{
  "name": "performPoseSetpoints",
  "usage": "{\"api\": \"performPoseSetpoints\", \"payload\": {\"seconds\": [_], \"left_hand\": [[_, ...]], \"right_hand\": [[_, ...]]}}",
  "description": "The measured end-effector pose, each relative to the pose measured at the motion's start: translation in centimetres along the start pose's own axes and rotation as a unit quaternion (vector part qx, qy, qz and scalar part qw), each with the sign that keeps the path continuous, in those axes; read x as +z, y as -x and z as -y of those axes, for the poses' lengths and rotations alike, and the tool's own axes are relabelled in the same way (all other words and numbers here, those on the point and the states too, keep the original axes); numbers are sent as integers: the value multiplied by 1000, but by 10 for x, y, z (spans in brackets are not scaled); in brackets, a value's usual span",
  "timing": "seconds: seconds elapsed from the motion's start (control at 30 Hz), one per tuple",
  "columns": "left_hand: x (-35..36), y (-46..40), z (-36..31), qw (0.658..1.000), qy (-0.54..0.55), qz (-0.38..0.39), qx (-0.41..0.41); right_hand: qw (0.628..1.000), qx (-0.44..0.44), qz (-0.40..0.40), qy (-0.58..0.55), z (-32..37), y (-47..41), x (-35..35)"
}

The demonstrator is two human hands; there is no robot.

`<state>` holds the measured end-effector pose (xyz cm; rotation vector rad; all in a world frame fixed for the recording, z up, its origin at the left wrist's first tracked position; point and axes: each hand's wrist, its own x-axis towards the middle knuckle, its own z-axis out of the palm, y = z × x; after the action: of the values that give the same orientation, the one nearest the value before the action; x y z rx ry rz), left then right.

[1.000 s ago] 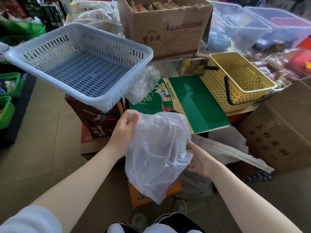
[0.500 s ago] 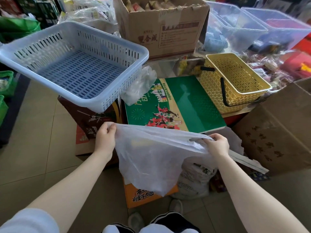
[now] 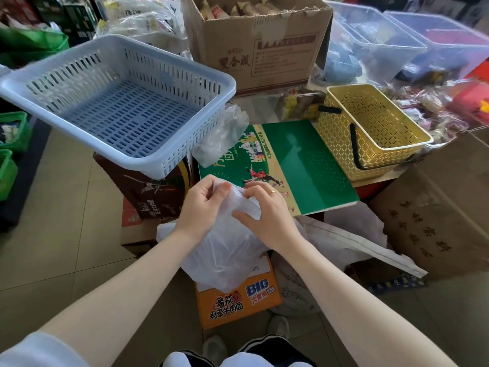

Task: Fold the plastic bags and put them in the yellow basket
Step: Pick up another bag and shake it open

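A thin white plastic bag (image 3: 222, 250) hangs in front of me, its top bunched between both hands. My left hand (image 3: 202, 205) pinches the bag's upper edge with curled fingers. My right hand (image 3: 264, 210), with a ring on one finger, grips the same gathered top right beside it. The yellow basket (image 3: 375, 152) with a black handle stands at the right, beyond a green box (image 3: 304, 170), and looks empty. Another crumpled clear bag (image 3: 222, 136) lies between the blue basket and the green box.
A large blue-grey basket (image 3: 119, 152) sits tilted on a dark carton at the left. A cardboard box (image 3: 254, 43) stands behind, clear bins (image 3: 370, 41) at the back right. An orange carton (image 3: 238, 300) and a brown box (image 3: 436, 207) stand on the floor.
My hands, which held the bag stretched wide apart, have come together at the middle. The bag's top edge is now gathered between them and the bag hangs folded in half.
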<state>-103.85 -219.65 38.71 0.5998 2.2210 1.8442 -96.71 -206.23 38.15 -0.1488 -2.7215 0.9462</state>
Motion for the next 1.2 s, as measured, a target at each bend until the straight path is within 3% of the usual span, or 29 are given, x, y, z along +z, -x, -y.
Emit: {"api": "performPoseSetpoints", "payload": {"seconds": [0.07,0.17,0.33,0.53,0.6,0.73,0.83,0.93,1.07,1.2], "left_hand": [[-3,1,-5,1000,9,-2,18],[-13,0,-8,999,-13,-30,42],[-34,-9,6,989,-54,-137,26],[-41,-9,23,985,-60,-163,-12],[-42,-8,30,987,-97,-122,-34],[-33,-9,35,972,-223,62,-30],[-17,-16,26,942,-277,189,17],[-8,-21,19,907,-313,281,-3],[-15,-20,32,903,-276,324,-55],[-20,-14,45,921,-235,296,-95]], "right_hand": [[1000,4,4,-25,3,-4,-2],[996,-5,78,-39,-6,-1,-7],[992,17,124,-35,-39,22,-9],[981,133,136,-26,-62,32,-25],[977,172,108,-61,-65,31,-35],[972,177,132,-83,-68,34,-49],[972,157,150,-92,-66,35,-52],[975,156,116,-108,-65,33,-59],[970,187,58,-143,-68,33,-73],[959,220,35,-174,-81,35,-79]]}}
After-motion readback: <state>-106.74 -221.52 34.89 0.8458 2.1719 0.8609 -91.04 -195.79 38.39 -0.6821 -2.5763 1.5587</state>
